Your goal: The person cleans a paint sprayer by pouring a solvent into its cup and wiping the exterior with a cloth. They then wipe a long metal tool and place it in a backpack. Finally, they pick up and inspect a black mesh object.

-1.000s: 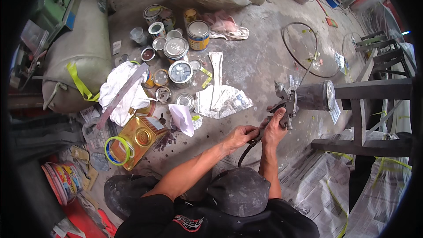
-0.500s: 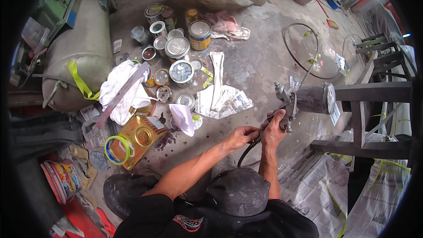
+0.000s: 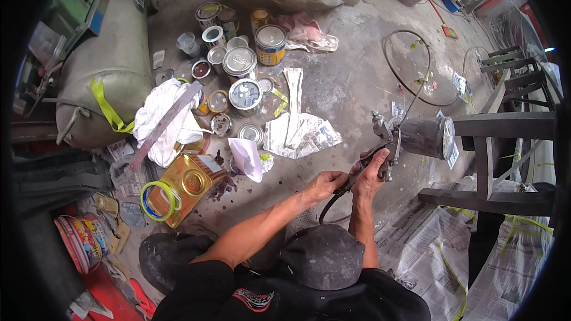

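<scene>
My right hand (image 3: 369, 179) is wrapped round the handle of a metal spray gun (image 3: 389, 142), thumb up along its back. The gun lies on its side in the air, its dark grey cup (image 3: 422, 138) pointing right towards a grey wooden frame (image 3: 502, 125). At the bottom end of the handle, my left hand (image 3: 324, 186) is closed with thumb and fingers on the end of the black air hose (image 3: 327, 207). That hose curves down in front of my knee. My fingers partly hide the join between hose and handle.
Several paint cans (image 3: 241, 62) cluster on the floor ahead and left. A gold square tin (image 3: 193, 181) and white rag (image 3: 169, 119) are nearer. Newspaper (image 3: 306, 134) lies mid-floor. A grey tank (image 3: 113, 59) stands left; a coiled hose (image 3: 389, 65) lies far right.
The spray gun's cup has dipped very slightly. Both hands keep their hold on the gun and hose, almost in the same place.
</scene>
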A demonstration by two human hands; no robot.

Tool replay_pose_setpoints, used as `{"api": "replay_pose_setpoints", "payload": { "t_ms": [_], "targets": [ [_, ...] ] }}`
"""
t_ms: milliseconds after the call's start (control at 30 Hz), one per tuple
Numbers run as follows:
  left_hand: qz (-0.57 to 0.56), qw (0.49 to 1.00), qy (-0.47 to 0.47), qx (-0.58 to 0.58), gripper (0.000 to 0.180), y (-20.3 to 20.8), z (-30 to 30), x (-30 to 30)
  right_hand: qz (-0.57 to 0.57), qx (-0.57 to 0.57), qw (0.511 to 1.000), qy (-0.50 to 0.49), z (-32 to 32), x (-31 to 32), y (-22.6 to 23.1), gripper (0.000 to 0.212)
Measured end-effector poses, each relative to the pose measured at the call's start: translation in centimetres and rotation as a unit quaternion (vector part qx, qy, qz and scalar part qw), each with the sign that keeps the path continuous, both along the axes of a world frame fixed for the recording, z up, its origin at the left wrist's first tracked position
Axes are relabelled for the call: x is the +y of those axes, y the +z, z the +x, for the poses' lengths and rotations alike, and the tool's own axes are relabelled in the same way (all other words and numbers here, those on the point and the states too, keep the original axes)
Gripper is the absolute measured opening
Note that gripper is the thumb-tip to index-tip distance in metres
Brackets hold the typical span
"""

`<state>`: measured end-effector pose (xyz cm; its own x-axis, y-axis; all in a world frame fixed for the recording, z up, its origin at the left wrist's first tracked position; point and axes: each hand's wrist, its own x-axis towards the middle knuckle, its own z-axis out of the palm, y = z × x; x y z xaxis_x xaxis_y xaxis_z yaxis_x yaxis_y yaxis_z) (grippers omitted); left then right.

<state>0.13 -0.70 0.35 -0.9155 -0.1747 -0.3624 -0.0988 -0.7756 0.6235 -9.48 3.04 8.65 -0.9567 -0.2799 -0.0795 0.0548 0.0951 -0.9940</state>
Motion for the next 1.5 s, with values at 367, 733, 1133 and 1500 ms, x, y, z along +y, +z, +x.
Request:
{"api": "replay_pose_setpoints", "payload": {
  "t_ms": [367, 733, 1133, 1500],
  "targets": [
    [-0.006, 0.999, 0.019, 0.039, 0.032, -0.4, 0.1, -0.1, 0.024, 0.020, 1.000, 0.002, 0.0, 0.0, 0.6, 0.064],
    [-0.003, 1.000, 0.006, 0.027, 0.031, -0.6, 0.1, 0.0, 0.044, 0.003, 0.999, 0.021, 0.2, 0.3, 0.4, 0.063],
    [-0.035, 0.999, 0.010, 0.038, 0.033, 0.0, 0.1, -0.5, -0.095, -0.024, 0.995, 0.021, -0.4, 0.0, 0.3, 0.082],
    [-0.031, 0.999, 0.003, 0.033, 0.037, -0.6, 0.0, -0.5, -0.112, -0.058, 0.992, 0.000, -0.3, -0.5, 0.6, 0.067]
  ]
}}
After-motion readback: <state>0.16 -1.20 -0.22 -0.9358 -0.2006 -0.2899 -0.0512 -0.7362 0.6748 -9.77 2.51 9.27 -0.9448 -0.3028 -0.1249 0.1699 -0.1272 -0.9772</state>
